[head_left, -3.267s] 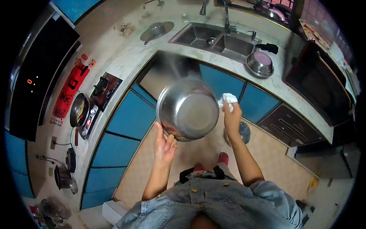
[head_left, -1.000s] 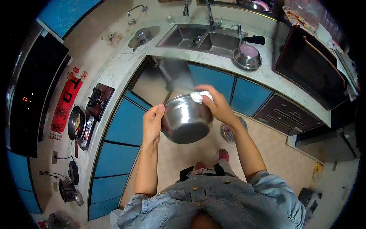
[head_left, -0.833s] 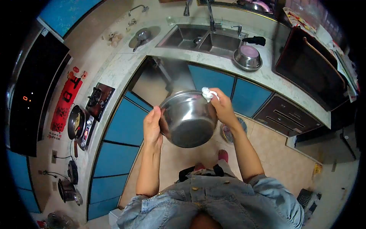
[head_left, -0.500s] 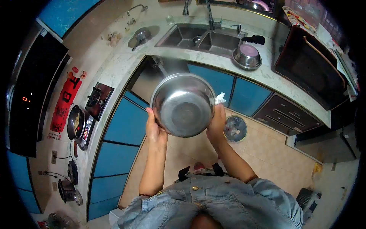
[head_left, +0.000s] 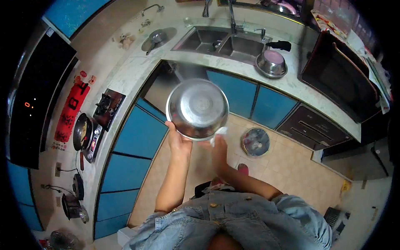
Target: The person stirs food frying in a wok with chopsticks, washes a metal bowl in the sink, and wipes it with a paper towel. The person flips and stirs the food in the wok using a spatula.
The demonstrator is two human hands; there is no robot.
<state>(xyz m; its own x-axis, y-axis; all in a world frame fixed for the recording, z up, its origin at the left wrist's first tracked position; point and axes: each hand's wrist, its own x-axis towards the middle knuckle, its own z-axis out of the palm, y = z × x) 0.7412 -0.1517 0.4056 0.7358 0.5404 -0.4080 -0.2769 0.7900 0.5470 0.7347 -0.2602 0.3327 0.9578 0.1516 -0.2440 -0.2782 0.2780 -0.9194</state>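
Note:
A shiny steel basin (head_left: 198, 106) is held up in front of me, its outer base facing the camera. My left hand (head_left: 179, 145) is closed on the rim at the lower left, thumb up along the side. At the lower right edge, my right hand (head_left: 219, 151), a little blurred, is closed on a crumpled white tissue (head_left: 221, 132). The tissue lies against or very near the basin's rim; exact contact is hard to make out.
Ahead, the counter holds a double sink (head_left: 225, 43), stacked bowls (head_left: 271, 64) and a lidded pan (head_left: 156, 38). At left are the stove (head_left: 110, 104) and a frying pan (head_left: 82, 131) with food. A waste bin (head_left: 256, 141) stands on the floor; blue cabinets (head_left: 135, 133) line the counter.
The basin has been flipped, from its inside facing me to its outer base showing. My right hand has moved left and down with the tissue along the rim.

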